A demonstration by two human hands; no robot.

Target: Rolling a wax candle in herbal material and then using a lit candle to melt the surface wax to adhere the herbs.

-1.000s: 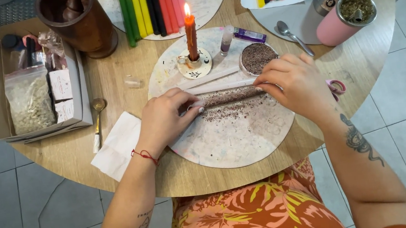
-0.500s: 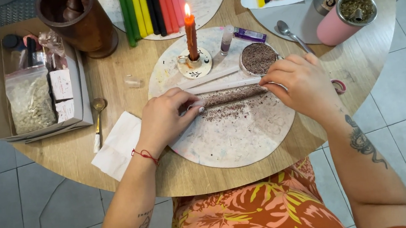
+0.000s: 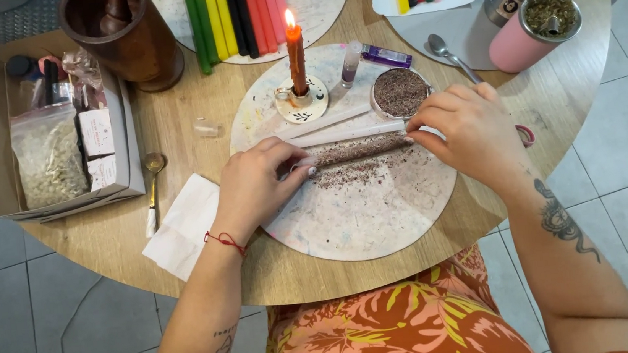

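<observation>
Wax-coloured and speckled dark, the herb-coated candle (image 3: 357, 149) lies across the round speckled board (image 3: 364, 218) between my two hands; both its ends are hidden under my fingers, so I cannot make out its full length. My left hand (image 3: 257, 186) rests palm down on the board, wrist bent, fingertips curled and pinching the candle's left end. My right hand (image 3: 471, 134) comes in from the opposite side, knuckles arched, fingertips pressed onto the candle's right end. Loose dark crumbs (image 3: 363, 172) are scattered on the board just beneath the candle, between my hands.

Just beyond the candle, two plain white candles (image 3: 336, 127) lie side by side, the right tip of the nearer one slipping under my right fingers. Past my right fingertips stands a small round dish of ground herbs (image 3: 398, 92). Between and beyond my hands an orange candle (image 3: 295, 55) burns upright in a small holder (image 3: 301, 101), with a small vial (image 3: 350, 63) and a purple lighter (image 3: 387, 56) near it. Pink-handled scissors (image 3: 525, 135) show only as a sliver behind my right wrist.

Left of my left hand lie a white napkin (image 3: 180, 224) and a small spoon (image 3: 152, 188); farther left sits a cardboard box (image 3: 56, 124) of packets, contents hard to read. A wooden mortar (image 3: 124, 33), coloured candles (image 3: 237, 11) and a pink cup (image 3: 534, 29) are cut off at or near the top edge.
</observation>
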